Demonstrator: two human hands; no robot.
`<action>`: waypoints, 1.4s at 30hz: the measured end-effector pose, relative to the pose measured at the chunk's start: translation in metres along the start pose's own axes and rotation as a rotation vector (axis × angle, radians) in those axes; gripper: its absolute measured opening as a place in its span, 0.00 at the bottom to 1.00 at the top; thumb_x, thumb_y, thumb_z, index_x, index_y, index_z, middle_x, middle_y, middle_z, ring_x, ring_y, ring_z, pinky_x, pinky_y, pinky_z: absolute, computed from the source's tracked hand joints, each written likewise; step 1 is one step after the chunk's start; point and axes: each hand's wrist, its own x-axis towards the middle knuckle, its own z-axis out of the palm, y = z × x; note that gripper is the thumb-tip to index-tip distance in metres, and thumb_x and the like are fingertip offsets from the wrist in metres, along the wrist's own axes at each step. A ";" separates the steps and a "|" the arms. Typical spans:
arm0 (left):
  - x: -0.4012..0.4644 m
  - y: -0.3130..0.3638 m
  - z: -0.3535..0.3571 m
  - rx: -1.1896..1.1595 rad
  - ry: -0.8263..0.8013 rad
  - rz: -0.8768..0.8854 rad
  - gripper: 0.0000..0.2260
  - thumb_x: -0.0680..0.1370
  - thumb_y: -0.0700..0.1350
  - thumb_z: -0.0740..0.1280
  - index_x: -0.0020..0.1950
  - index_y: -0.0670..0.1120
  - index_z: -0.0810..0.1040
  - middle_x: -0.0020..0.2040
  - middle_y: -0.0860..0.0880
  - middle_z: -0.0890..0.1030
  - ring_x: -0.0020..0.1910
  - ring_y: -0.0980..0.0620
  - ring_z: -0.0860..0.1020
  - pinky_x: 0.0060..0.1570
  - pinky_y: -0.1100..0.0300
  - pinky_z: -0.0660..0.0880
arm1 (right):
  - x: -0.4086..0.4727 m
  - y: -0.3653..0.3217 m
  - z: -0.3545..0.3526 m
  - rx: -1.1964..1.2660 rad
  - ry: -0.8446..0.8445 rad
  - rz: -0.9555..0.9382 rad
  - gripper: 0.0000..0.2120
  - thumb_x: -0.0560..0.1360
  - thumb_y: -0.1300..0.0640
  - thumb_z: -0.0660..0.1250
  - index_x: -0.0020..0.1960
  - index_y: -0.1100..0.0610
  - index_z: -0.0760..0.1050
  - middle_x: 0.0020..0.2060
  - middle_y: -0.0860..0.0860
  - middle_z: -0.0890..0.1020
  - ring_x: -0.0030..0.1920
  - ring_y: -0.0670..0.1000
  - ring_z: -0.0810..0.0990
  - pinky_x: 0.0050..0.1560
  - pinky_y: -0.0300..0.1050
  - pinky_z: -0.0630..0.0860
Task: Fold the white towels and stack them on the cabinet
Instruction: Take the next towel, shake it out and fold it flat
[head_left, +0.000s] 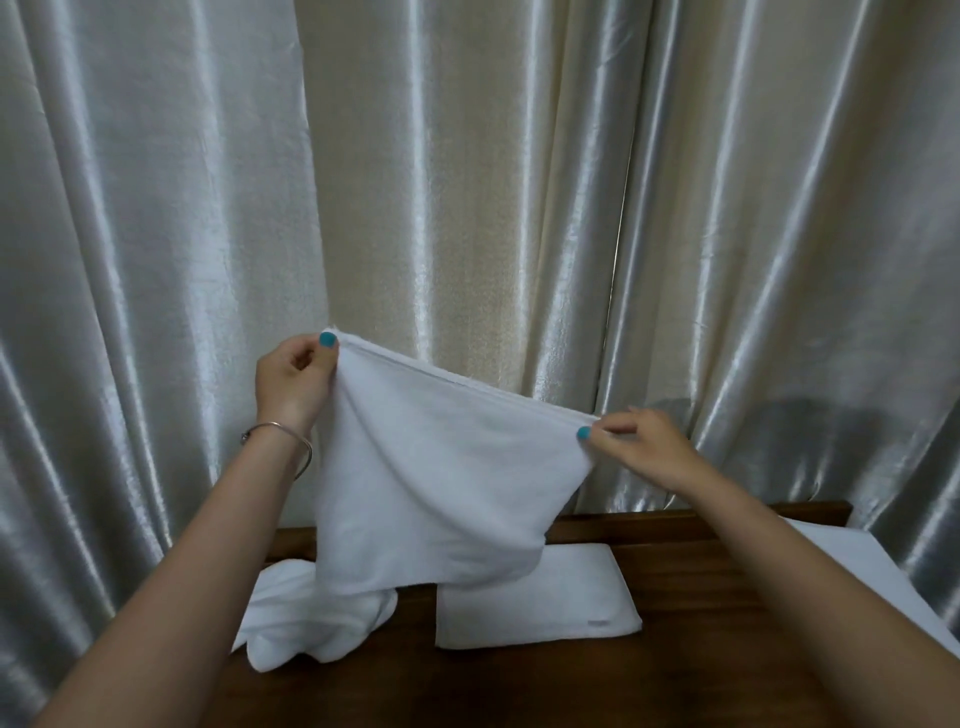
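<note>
A white towel (441, 483) hangs in the air over the dark wooden cabinet (675, 577), doubled over along its top edge. My left hand (293, 379) pinches its upper left corner, and my right hand (641, 447) pinches the upper right corner, lower than the left. Below it a folded white towel (540, 608) lies flat on the cabinet top. A crumpled white towel (306, 623) lies to its left, partly hidden by the hanging towel.
Shiny grey and cream curtains (467, 182) hang close behind the cabinet. A white surface (857, 556) sits at the right edge beside the cabinet. A bracelet (283, 434) circles my left wrist.
</note>
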 end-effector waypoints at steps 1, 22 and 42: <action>-0.002 -0.005 0.000 0.014 0.003 -0.015 0.06 0.77 0.44 0.66 0.42 0.46 0.79 0.35 0.56 0.76 0.34 0.63 0.72 0.33 0.78 0.68 | 0.002 -0.003 -0.008 0.011 -0.018 0.008 0.08 0.75 0.49 0.68 0.47 0.50 0.85 0.44 0.44 0.84 0.50 0.47 0.81 0.65 0.45 0.69; -0.055 -0.072 0.027 0.068 -0.066 -0.258 0.18 0.79 0.50 0.62 0.31 0.45 0.66 0.30 0.48 0.63 0.31 0.53 0.60 0.33 0.58 0.58 | -0.015 0.038 -0.013 0.352 0.438 0.231 0.14 0.64 0.64 0.79 0.48 0.58 0.82 0.59 0.46 0.78 0.45 0.47 0.81 0.46 0.29 0.77; -0.113 -0.098 0.034 0.315 -0.250 -0.045 0.12 0.80 0.49 0.61 0.38 0.46 0.71 0.26 0.50 0.65 0.27 0.53 0.63 0.33 0.57 0.64 | -0.077 0.079 -0.001 0.067 0.423 0.129 0.06 0.79 0.53 0.62 0.47 0.56 0.70 0.34 0.51 0.76 0.38 0.53 0.76 0.39 0.47 0.71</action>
